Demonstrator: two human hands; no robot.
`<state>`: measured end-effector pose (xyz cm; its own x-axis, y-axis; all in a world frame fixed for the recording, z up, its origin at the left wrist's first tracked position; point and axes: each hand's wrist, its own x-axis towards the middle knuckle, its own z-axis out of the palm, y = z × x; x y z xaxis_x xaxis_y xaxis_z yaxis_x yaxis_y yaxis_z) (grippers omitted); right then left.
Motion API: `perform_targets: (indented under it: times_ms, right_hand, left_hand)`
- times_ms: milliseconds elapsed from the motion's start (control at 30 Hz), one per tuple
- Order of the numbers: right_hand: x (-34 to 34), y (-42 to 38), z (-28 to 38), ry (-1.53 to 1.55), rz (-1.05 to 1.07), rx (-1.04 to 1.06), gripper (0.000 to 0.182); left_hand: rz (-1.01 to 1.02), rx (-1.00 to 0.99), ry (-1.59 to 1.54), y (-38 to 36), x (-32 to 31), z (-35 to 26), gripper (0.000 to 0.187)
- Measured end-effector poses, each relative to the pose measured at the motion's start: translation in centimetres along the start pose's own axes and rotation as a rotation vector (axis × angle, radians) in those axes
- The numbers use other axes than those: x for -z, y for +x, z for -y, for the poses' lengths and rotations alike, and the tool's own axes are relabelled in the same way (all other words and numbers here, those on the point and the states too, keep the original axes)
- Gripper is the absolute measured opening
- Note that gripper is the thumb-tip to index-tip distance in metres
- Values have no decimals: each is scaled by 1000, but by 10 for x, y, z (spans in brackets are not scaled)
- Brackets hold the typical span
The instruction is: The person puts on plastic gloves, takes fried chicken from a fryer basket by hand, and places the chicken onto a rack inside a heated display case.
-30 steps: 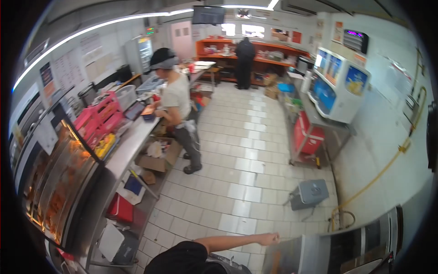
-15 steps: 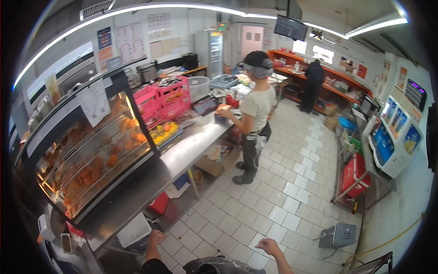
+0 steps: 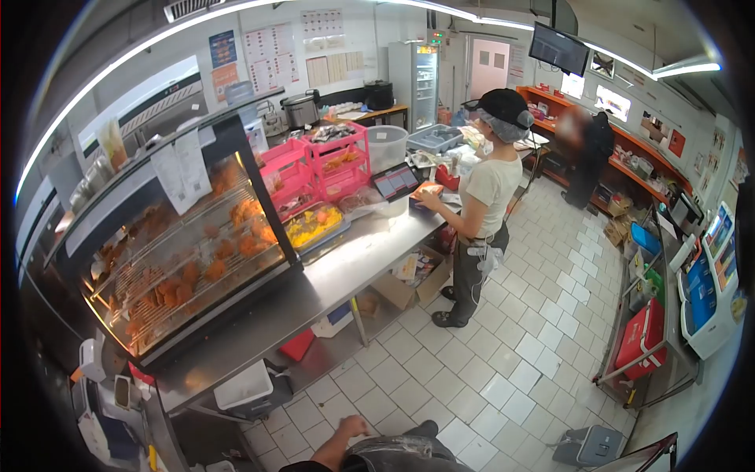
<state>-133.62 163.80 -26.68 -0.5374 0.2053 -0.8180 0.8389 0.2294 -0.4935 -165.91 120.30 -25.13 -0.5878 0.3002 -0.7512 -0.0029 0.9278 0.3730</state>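
Observation:
My left hand (image 3: 353,427) hangs low in front of my body, beside the dark apron (image 3: 397,455) I wear. Its fingers look loosely curled, and nothing shows in them. My right hand is out of view. To the left, a steel counter (image 3: 326,293) carries a lit glass warming cabinet (image 3: 189,259) with pieces of fried food on its wire racks. Beyond the cabinet sit a tray of yellow food (image 3: 314,226) and pink crates (image 3: 340,161). Under the counter, nearest my left hand, is a grey and white bin (image 3: 253,389).
A co-worker (image 3: 491,189) stands at the counter holding a small orange box (image 3: 427,191). Another person in black (image 3: 588,161) is by the orange shelves (image 3: 645,173). On the right are a red cool box (image 3: 641,338) on a rack and a grey box (image 3: 590,446) on the tiled floor.
The view has swung left and moved slightly forward. My left hand has moved right, closer to my apron. My right hand has left the view.

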Motion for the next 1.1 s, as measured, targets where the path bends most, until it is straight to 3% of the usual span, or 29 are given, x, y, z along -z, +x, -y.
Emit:
perform_targets:
  times_ms: [33, 100, 200, 333, 433, 500, 567, 633, 700, 733, 767, 800, 833, 867, 900, 967, 1100]
  right_hand:
    - [8, 7, 14, 26, 12, 9, 17]
    - [22, 25, 45, 86, 44, 42, 18]
    - [53, 70, 109, 229, 99, 125, 20]
    - [102, 139, 211, -20, -27, 247, 19]
    - [136, 148, 283, -120, -73, 375, 21]
    - [144, 154, 310, -4, -81, 435, 19]
    - [145, 160, 326, 151, -69, 476, 17]
    - [137, 165, 321, 134, -62, 456, 16]
    - [123, 172, 300, 129, -22, 381, 9]
    - [111, 180, 281, 110, -68, 392, 8]
    - [98, 198, 254, 104, -121, 351, 9]
    - [88, 189, 242, 76, -139, 315, 8]
    - [78, 180, 232, 42, -156, 278, 8]
    - [61, 209, 187, 146, -123, 313, 9]
    - [48, 238, 151, 247, -92, 346, 10]
    - [25, 236, 181, -19, -313, 354, 12]
    - [-5, 181, 251, -451, -721, 318, 17]
  left_hand:
    - [30, -56, 26, 5, 21, -43, 22]
    - [-139, -284, 147, 1, 53, -118, 12]
    - [-250, -474, 237, 10, 94, -199, 15]
    - [-381, -512, 13, 12, 117, -243, 13]
    - [-452, -491, 138, 20, 102, -211, 15]
    - [-477, -376, 191, 17, 88, -167, 19]
    - [-342, -159, 154, 8, 76, -113, 14]
    - [-241, 61, 115, -18, 65, -64, 23]
    - [-286, 244, -98, -43, 45, -15, 32]
    - [-300, 154, -275, -23, 18, 45, 38]
    - [-517, 289, -168, -50, 12, 40, 41]
    - [-693, -52, -565, -63, -4, 56, 37]
    - [-734, -459, -930, -75, -20, 73, 36]
    - [-670, -260, -913, -80, -18, 82, 35]
    - [-429, 319, -625, -71, -3, 83, 34]
    - [-295, 434, -547, -53, 16, 86, 33]
    - [-209, 374, -464, 1, 57, 101, 33]
